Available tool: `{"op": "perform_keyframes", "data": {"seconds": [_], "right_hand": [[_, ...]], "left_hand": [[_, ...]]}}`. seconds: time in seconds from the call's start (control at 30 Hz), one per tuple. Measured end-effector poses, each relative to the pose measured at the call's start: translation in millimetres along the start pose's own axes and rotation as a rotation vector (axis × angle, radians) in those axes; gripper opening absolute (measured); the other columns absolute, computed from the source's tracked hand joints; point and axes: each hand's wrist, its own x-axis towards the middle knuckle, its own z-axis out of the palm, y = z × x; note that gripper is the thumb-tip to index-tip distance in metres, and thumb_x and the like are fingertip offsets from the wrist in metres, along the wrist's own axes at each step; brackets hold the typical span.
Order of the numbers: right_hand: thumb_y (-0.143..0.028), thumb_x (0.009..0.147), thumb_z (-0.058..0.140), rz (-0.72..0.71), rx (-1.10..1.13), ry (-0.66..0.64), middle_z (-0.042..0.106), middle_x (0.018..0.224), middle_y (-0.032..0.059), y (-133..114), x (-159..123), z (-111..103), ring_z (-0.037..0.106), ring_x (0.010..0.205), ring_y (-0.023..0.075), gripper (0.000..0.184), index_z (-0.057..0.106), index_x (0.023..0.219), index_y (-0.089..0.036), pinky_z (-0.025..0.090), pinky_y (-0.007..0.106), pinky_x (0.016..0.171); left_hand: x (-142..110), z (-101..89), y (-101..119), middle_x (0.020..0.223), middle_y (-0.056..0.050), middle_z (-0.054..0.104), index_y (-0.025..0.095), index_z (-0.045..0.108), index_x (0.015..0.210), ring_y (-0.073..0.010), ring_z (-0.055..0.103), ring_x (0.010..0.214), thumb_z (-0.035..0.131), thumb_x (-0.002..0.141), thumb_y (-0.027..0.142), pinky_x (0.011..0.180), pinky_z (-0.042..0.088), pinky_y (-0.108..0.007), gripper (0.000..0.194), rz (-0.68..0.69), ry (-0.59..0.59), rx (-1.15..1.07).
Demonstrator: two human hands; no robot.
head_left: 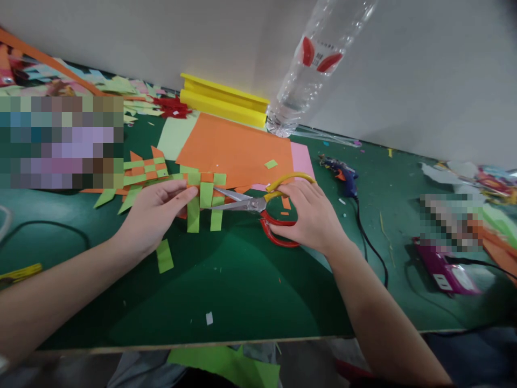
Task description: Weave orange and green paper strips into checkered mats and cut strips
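Between the thumb and fingers of my left hand (155, 213) is a woven paper piece (206, 194) of green and orange strips, its loose green ends hanging down. My right hand (309, 215) has its fingers through the handles of a pair of scissors (254, 205), one yellow and one red. The blades are parted and point left, lying at the right part of the weave. Another woven piece (145, 170) in the same colours lies beyond my left hand. A cut green strip (165, 256) rests on the table below my left wrist.
Orange sheets (238, 148) lie behind the weave. A yellow channel-shaped piece (224, 102) and a tilted plastic bottle (299, 75) stand at the wall. A blue glue gun (343, 175) with a black cord lies right, near a purple power strip (446, 269). Paper scraps (137, 89) heap at back left.
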Motion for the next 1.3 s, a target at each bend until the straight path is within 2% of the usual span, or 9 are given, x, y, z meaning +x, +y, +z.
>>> {"op": "perform_keyframes", "data": {"seconds": [0.1,0.23,0.33,0.47,0.63,0.8,0.87,1.03,1.3], "right_hand": [[-0.037,0.074,0.071,0.025,0.009,0.002,0.066,0.111,0.0128,1,0,0,0.061,0.106,0.0302,0.048,0.052,0.115,-0.018,0.049,0.047,0.092],[-0.038,0.077,0.069,0.03,0.014,0.001,0.066,0.112,0.0136,0,-1,-1,0.061,0.106,0.03,0.047,0.052,0.115,-0.018,0.05,0.048,0.092],[-0.037,0.076,0.069,0.02,0.002,0.009,0.066,0.111,0.0136,-1,-1,-1,0.062,0.105,0.0301,0.046,0.051,0.115,-0.018,0.05,0.048,0.092],[-0.036,0.076,0.069,0.009,0.006,0.005,0.066,0.11,0.0135,-1,0,-1,0.062,0.105,0.0297,0.045,0.052,0.113,-0.017,0.05,0.047,0.092],[-0.034,0.074,0.07,-0.018,0.028,-0.005,0.067,0.11,0.0132,-1,0,0,0.062,0.106,0.0295,0.045,0.053,0.112,-0.016,0.049,0.045,0.093],[-0.034,0.077,0.069,-0.069,0.02,0.01,0.068,0.106,0.0121,-3,0,-2,0.064,0.101,0.0295,0.043,0.053,0.113,-0.019,0.049,0.047,0.09],[-0.034,0.078,0.068,-0.088,0.031,0.005,0.068,0.107,0.0118,-3,1,-2,0.063,0.102,0.0291,0.042,0.053,0.114,-0.019,0.049,0.046,0.089],[-0.035,0.078,0.069,-0.128,0.05,-0.004,0.067,0.11,0.0158,-4,1,1,0.062,0.106,0.0304,0.044,0.054,0.115,-0.015,0.05,0.047,0.091],[-0.034,0.083,0.066,-0.14,0.076,-0.004,0.067,0.114,0.015,-3,0,4,0.062,0.109,0.0297,0.042,0.055,0.119,-0.016,0.051,0.048,0.093]], "left_hand": [[0,1.4,2,0.062,0.006,0.053,0.019,0.064,0.07,-0.007,0.047,0.054,0.076,0.067,0.034,0.049,0.039,-0.017,0.02,0.0,-0.003,-0.013],[-1,2.4,5,0.058,0.006,0.05,0.019,0.066,0.072,-0.0067,0.041,0.05,0.073,0.07,0.033,0.047,0.034,-0.017,0.016,-0.042,0.035,0.083],[-2,2.4,5,0.052,0.007,0.046,0.018,0.067,0.07,-0.0075,0.039,0.049,0.07,0.073,0.032,0.049,0.035,-0.019,0.014,-0.004,-0.003,0.144],[-4,3.0,6,0.053,0.006,0.05,0.019,0.068,0.07,-0.008,0.04,0.049,0.068,0.075,0.032,0.053,0.038,-0.02,0.015,0.068,-0.057,0.181],[-5,3.3,9,0.055,0.005,0.053,0.019,0.067,0.068,-0.0091,0.043,0.05,0.068,0.075,0.033,0.053,0.039,-0.021,0.016,0.039,-0.012,0.23],[-3,1.1,4,0.06,0.004,0.058,0.019,0.065,0.069,-0.0099,0.05,0.054,0.07,0.074,0.034,0.053,0.041,-0.021,0.017,0.063,-0.055,0.154],[-2,0.7,1,0.063,0.003,0.061,0.018,0.066,0.076,-0.0102,0.053,0.057,0.072,0.073,0.034,0.055,0.042,-0.021,0.017,0.022,-0.021,0.115],[-1,3.2,-1,0.072,0.002,0.068,0.017,0.068,0.094,-0.0113,0.06,0.065,0.077,0.068,0.033,0.058,0.046,-0.022,0.031,-0.07,0.039,0.015],[-2,4.2,2,0.074,0.002,0.07,0.018,0.071,0.088,-0.0111,0.063,0.068,0.08,0.065,0.029,0.067,0.053,-0.025,0.027,-0.104,0.011,-0.107]]}}
